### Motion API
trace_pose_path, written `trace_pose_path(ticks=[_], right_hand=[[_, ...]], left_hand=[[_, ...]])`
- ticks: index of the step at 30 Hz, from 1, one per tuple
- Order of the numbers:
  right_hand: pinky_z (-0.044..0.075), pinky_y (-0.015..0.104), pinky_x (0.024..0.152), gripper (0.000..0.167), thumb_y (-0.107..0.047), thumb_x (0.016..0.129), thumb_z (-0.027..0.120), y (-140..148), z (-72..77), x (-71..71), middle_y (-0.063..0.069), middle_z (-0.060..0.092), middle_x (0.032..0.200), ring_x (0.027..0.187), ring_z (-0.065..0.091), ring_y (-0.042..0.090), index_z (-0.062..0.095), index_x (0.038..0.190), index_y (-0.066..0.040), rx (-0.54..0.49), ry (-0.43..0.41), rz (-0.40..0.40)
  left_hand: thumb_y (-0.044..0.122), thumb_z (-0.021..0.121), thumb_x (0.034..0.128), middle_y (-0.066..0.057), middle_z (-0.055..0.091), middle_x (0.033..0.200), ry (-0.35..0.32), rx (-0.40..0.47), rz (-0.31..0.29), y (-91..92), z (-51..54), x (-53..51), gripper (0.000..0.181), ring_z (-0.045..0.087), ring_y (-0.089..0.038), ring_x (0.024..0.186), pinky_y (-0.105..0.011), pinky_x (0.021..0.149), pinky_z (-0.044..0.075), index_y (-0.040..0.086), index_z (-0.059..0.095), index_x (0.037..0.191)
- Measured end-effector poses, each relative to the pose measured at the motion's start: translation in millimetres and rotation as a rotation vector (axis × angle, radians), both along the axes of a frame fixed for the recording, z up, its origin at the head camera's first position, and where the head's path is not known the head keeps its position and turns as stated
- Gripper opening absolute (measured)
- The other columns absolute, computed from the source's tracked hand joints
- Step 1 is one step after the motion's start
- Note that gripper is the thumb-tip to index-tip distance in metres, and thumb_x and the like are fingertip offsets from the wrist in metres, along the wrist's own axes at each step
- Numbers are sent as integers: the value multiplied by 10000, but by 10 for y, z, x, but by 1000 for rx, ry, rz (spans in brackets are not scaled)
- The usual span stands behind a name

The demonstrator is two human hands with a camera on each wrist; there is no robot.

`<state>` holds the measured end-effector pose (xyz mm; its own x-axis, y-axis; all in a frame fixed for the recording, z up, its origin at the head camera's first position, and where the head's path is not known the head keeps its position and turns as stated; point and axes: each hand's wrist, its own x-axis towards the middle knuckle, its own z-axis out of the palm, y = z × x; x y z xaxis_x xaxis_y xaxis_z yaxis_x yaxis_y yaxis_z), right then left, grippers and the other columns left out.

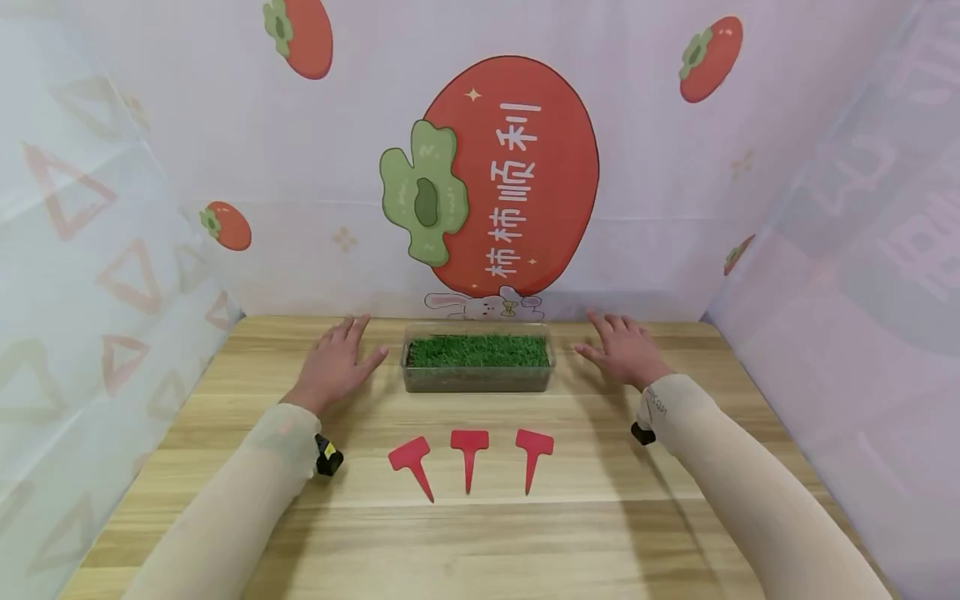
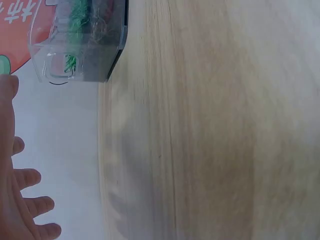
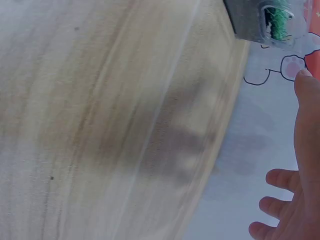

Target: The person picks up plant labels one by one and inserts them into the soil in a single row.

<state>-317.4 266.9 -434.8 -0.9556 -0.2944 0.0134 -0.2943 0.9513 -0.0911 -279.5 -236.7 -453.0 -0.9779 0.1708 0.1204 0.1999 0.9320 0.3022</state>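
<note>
A clear plastic box (image 1: 477, 382) of green grass (image 1: 480, 351) over dark soil stands at the back of the wooden table. To its left is my left hand (image 1: 333, 364), fingers spread and apart from the box. My right hand (image 1: 624, 350) is on the other side, also spread and touching nothing that I can see. Both wrist views show the fingers straight, with a box end (image 2: 80, 60) near the left thumb and the other end (image 3: 250, 22) near the right thumb. Three red T-shaped plant labels (image 1: 411, 454), (image 1: 469, 442), (image 1: 534, 444) lie in front of the box.
Behind the table (image 1: 480, 550) hangs a white backdrop (image 1: 300, 167) printed with persimmons and a rabbit. Pale patterned sheets close off the left side (image 1: 90, 275) and the right side (image 1: 847, 292). A black wrist device (image 1: 328, 456) sits by the left sleeve.
</note>
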Motion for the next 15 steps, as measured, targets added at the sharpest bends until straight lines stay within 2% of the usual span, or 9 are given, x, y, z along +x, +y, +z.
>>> trace_pose_path(ticks=[4,11,15], right_hand=[[271,723,1093,833,-629,992,435,-33,-22,10,252,354,1558,1424,300,507,176,1622,-149,-17,11,-5],[370,696,1039,948,-791,931,267,-35,-72,12,267,408,1513,1364,391,511,218,1609,-130,-39,45,2],[395,666,1038,839,-675,989,370,-54,-64,-1,279,457,1471,1317,456,502,278,1587,-95,-60,80,18]], left_hand=[[639,340,1012,-272,210,1622,3,39,-4,0,1,13,829,252,-518,1451,-671,1149,232,96,169,1614],[621,328,1024,-234,286,1605,13,119,-14,43,42,47,804,303,-465,1448,-645,1139,279,77,206,1603],[575,345,1041,-228,304,1599,7,165,-26,51,88,50,760,309,-447,1452,-631,1143,283,70,228,1596]])
